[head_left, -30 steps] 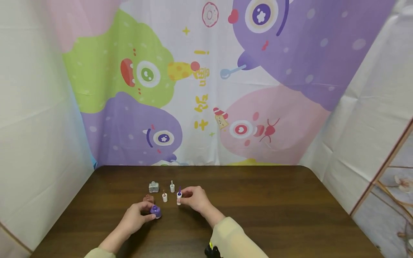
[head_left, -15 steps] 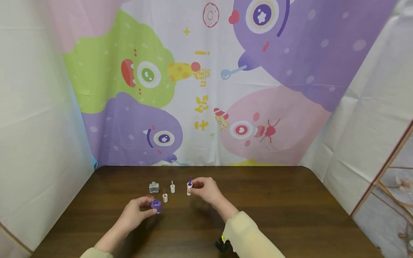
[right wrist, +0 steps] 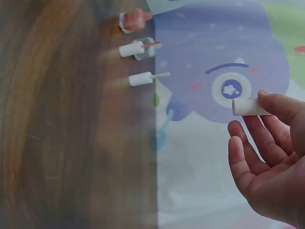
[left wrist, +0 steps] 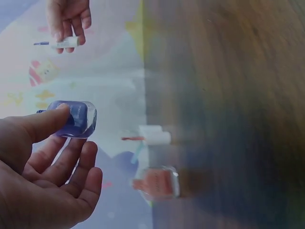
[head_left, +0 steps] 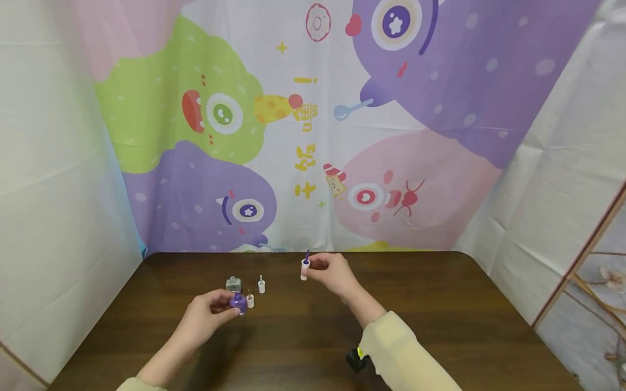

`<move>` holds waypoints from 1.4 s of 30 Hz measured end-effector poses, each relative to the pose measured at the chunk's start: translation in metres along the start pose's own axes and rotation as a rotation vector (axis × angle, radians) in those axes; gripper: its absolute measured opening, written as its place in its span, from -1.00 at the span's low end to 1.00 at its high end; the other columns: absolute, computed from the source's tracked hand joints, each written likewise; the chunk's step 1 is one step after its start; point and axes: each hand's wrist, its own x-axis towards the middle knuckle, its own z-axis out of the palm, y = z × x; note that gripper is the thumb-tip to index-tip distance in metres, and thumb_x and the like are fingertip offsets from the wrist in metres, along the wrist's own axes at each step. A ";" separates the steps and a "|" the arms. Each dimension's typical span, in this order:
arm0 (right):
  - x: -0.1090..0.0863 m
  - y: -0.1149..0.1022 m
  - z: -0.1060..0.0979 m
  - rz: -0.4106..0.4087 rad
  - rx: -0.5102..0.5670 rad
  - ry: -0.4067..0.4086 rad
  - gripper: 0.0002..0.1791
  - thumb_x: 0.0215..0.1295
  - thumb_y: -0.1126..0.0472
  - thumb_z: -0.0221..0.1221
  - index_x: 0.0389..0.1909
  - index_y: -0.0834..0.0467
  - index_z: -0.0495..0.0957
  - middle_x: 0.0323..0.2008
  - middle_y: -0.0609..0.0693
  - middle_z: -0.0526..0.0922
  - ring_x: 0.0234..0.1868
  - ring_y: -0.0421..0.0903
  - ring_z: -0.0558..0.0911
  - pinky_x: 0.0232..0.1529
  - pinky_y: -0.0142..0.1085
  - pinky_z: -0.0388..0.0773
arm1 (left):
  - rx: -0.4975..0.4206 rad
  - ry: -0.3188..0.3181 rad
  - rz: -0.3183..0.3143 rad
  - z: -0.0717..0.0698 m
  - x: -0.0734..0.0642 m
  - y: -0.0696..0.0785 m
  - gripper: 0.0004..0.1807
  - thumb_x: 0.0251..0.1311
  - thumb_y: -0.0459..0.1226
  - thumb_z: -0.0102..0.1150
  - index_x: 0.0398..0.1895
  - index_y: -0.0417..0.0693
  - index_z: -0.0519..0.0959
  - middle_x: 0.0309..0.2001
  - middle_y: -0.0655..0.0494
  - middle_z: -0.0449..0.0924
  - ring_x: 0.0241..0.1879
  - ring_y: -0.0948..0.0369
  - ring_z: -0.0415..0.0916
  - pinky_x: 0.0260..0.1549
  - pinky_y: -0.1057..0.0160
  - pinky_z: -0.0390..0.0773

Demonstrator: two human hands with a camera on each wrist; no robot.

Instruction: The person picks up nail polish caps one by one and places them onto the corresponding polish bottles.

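My left hand point(head_left: 206, 316) pinches a purple nail polish bottle point(head_left: 238, 304) between thumb and fingers, above the table. The bottle's neck is uncapped. Farther right, my right hand point(head_left: 335, 276) pinches a white nail polish cap point(head_left: 305, 270), its purple brush pointing up. In the right wrist view, that cap point(right wrist: 247, 107) lies between thumb and fingers. A silvery nail polish bottle point(head_left: 233, 284) stands behind my left hand. Two more white caps stand on end, one with a brown brush point(head_left: 250, 301), the other with a pale brush point(head_left: 261, 285).
A reddish-brown nail polish bottle point(left wrist: 158, 183) stands on the table; my left hand hides it in the head view. The dark wooden table point(head_left: 440, 315) meets a cartoon-printed cloth point(head_left: 313, 217) at its far edge. White cloths point(head_left: 58, 163) hang at the sides.
My right hand has moved right and away from me with the purple-brushed cap. My left hand has raised the purple bottle slightly and now covers the reddish-brown bottle in the head view.
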 end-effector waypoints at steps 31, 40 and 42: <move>-0.025 -0.051 -0.079 -0.019 0.109 0.022 -0.66 0.12 0.24 0.32 -0.10 0.33 0.60 -0.28 0.15 0.67 -0.30 0.06 0.62 -0.29 -0.33 0.62 | -0.210 0.063 0.084 0.008 -0.008 0.073 -0.65 0.02 -0.26 0.39 -0.10 -0.16 0.62 -0.28 -0.01 0.68 -0.36 0.31 0.57 -0.36 0.41 0.55; -0.032 -0.059 -0.099 -0.061 0.068 0.069 -0.66 0.11 0.21 0.34 -0.10 0.28 0.61 -0.31 0.10 0.67 -0.40 -0.12 0.63 -0.26 -0.31 0.62 | -0.219 0.091 0.129 0.013 -0.001 0.089 -0.67 0.00 -0.29 0.39 -0.12 -0.12 0.63 -0.33 -0.02 0.68 -0.42 0.29 0.56 -0.45 0.39 0.52; -0.034 -0.061 -0.103 -0.069 0.055 0.077 -0.67 0.10 0.20 0.34 -0.12 0.27 0.62 -0.33 0.09 0.67 -0.41 -0.13 0.63 -0.26 -0.30 0.62 | -0.228 0.096 0.130 0.015 -0.001 0.093 -0.67 0.01 -0.26 0.39 -0.11 -0.10 0.63 -0.33 -0.01 0.68 -0.40 0.29 0.56 -0.44 0.40 0.51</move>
